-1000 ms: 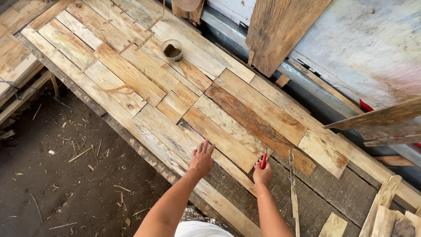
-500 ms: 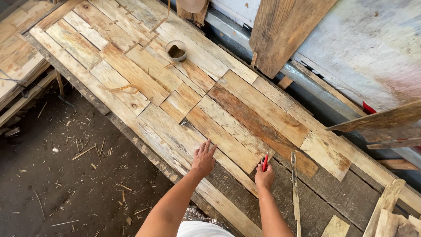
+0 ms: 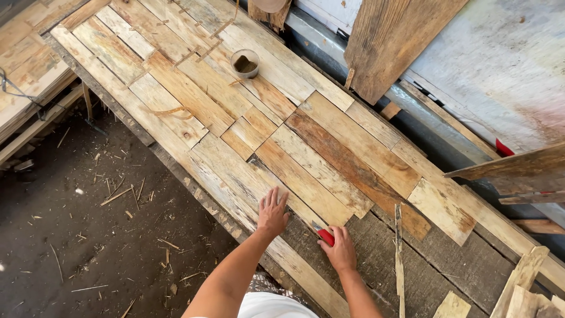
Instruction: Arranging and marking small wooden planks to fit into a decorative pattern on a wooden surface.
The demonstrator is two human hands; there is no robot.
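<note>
My left hand (image 3: pixel 272 213) lies flat, fingers spread, on a pale wooden plank (image 3: pixel 247 182) near the front edge of a long patchwork of boards (image 3: pixel 306 141). My right hand (image 3: pixel 339 252) rests just to its right on the dark grey base board (image 3: pixel 376 259) and grips a small red-handled tool (image 3: pixel 325 236). The tool's tip points at the seam where the laid planks end. Its working end is too small to make out.
A small round tin (image 3: pixel 245 63) stands on the boards farther up. A thin wood strip (image 3: pixel 399 259) lies right of my right hand. A wide plank (image 3: pixel 394 41) leans on the back wall. Offcuts (image 3: pixel 524 288) sit at the lower right. Dirt floor with splinters (image 3: pixel 88 235) lies left.
Both hands stay in about the same place on the boards; my view has shifted slightly, so the boards sit a little lower and farther right in frame.
</note>
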